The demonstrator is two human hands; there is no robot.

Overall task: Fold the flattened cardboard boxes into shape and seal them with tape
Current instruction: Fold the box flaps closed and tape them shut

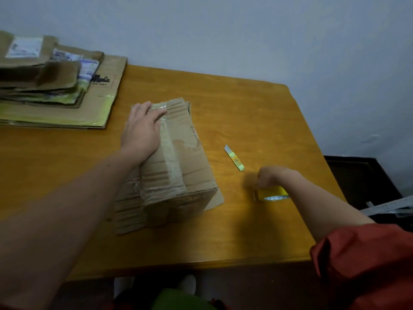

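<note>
Grips the yellow tape roll (pixel 271 193) with the right hand (pixel 271 175), fingers curled down over it, near the right edge of the table (pixel 245 238). Holds down the box (pixel 190 168) in the middle with the left hand (pixel 143 128), laid flat and open on the top flaps, over a strip of old tape. Looks like the sealing step, with the box folded up and the roll not yet on it. Next, likely: bring the roll to the box, find the loose end, stick it along the seam. Then cut with the small knife (pixel 234 158) lying between box and roll. Far back on the left, more flat boxes (pixel 51 86) in a pile, not folded yet.
</note>
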